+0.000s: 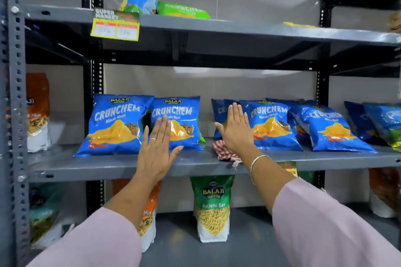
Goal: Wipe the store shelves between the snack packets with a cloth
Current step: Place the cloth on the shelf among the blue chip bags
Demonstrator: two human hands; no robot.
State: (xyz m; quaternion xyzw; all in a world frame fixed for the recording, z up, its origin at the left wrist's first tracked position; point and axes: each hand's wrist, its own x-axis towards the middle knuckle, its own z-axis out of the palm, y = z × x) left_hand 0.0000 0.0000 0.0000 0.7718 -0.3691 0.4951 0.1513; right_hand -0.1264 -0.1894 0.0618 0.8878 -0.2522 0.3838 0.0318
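A red-and-white checked cloth [225, 151] lies crumpled on the grey middle shelf [121, 166], in the gap between two groups of blue Crunchem packets. My left hand [157, 147] is flat and open, fingers up, against the blue packet [176, 122] left of the gap. My right hand [235, 129] is flat and open too, raised against the blue packets [271, 124] right of the gap, its wrist just above the cloth. Neither hand holds the cloth.
More blue packets [329, 130] lean along the shelf to the right. A green Ratlami Sev pouch [213, 206] and orange pouches [149, 212] stand on the lower shelf. The upper shelf [238, 28] carries a price tag [116, 26] and more packets. A slotted steel upright [16, 93] stands at left.
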